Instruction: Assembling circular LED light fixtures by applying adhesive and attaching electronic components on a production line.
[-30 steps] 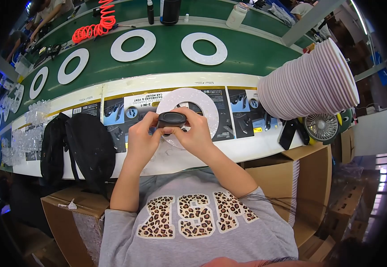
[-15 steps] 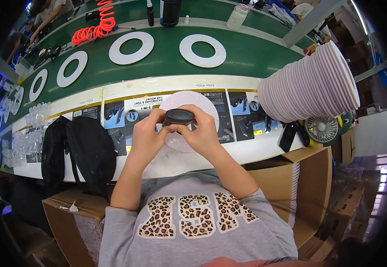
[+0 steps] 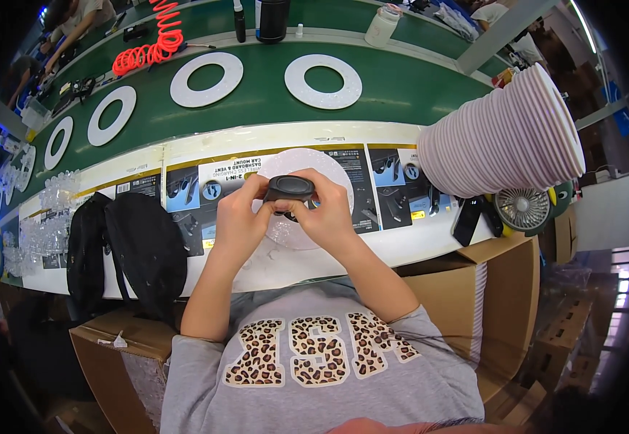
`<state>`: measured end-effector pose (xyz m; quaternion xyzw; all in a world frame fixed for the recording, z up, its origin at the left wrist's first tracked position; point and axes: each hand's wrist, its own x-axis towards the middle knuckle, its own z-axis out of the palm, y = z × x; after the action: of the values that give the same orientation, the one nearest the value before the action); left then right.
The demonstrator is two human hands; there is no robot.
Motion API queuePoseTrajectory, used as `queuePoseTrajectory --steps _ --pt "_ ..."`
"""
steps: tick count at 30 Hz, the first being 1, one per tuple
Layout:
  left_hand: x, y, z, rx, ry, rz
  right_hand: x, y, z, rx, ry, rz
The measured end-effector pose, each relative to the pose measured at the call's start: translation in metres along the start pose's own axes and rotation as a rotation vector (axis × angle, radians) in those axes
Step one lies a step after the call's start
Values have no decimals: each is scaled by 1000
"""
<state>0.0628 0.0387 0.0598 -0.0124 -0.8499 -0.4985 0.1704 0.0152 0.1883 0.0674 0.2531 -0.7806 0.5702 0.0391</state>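
Note:
Both my hands hold up a small black plastic piece with an oval, recessed top [image 3: 290, 187]. My left hand [image 3: 243, 214] pinches its left side and my right hand [image 3: 329, 209] its right side, thumbs close together at the near edge. Some dark part of the piece shows just below the thumbs; its underside is hidden by my fingers. Beneath my hands lies a white round disc [image 3: 338, 173] on the white work ledge [image 3: 307, 262]. Printed dark packaging sheets [image 3: 395, 206] lie flat along the ledge, partly under the disc.
A large stack of white rings [image 3: 499, 134] lies on its side at right, next to a small fan [image 3: 523, 208] and a black phone [image 3: 467, 221]. A black bag [image 3: 146, 242] and clear plastic pieces [image 3: 43, 231] sit left. White rings [image 3: 294, 88] lie on the green belt [image 3: 394, 87].
My thumbs have shifted slightly on the black piece, and a little more of its lower part shows. The view has moved slightly; the rings on the belt appear a bit farther left.

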Motion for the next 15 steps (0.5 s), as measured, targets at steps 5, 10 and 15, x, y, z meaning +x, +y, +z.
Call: queuePoseTrajectory --steps 5,10,15 --pt "0 2 -1 27 -12 -15 -1 3 1 -1 7 0" --pt "-2 3 -5 8 -23 -10 -2 0 1 10 -9 7" --pt "2 19 -23 -19 -36 10 -2 8 -9 284 -13 172"
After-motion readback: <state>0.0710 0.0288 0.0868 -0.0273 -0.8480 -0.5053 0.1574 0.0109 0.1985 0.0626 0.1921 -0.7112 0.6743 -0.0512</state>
